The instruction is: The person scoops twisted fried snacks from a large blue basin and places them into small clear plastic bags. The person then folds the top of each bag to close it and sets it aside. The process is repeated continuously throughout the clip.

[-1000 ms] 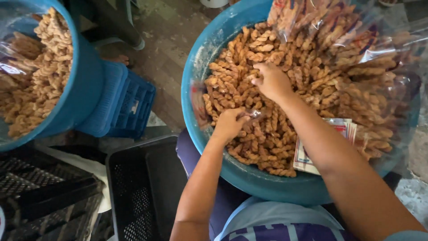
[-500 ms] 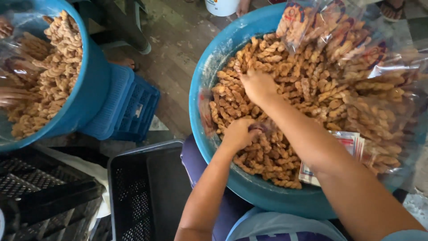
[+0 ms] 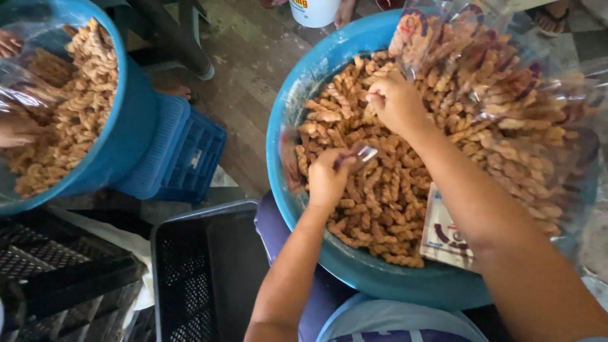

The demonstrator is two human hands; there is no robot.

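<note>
Blue plastic basin point(image 3: 297, 120), resting on my lap, about half filled with golden-brown twisted fried snacks point(image 3: 380, 209).

Item, left hand point(image 3: 327, 178): closed in a fist over the heap, pinching a small clear wrapper point(image 3: 366, 152) between thumb and fingers; knuckles touch the snacks.

Item, right hand point(image 3: 396, 100): curled loosely on the pile further in, fingers bent around a few twists; how many it holds I cannot tell.

Item, printed label card point(image 3: 443, 231): flat against the near right wall of the basin.

Item, clear bags of packed twists point(image 3: 500, 95): stacked over the right half of the basin.

Item, black crate point(image 3: 209, 272), near left on the floor; blue crate point(image 3: 183, 158) beyond it.

Item, second blue basin point(image 3: 136, 126), far left, same snacks inside, another person's hand point(image 3: 16, 130) at it.

Step in hand, as I judge it: gathering a portion for bagging. Next calls for opening the wrapper with the left hand so the right can drop twists in cleanly.
</note>
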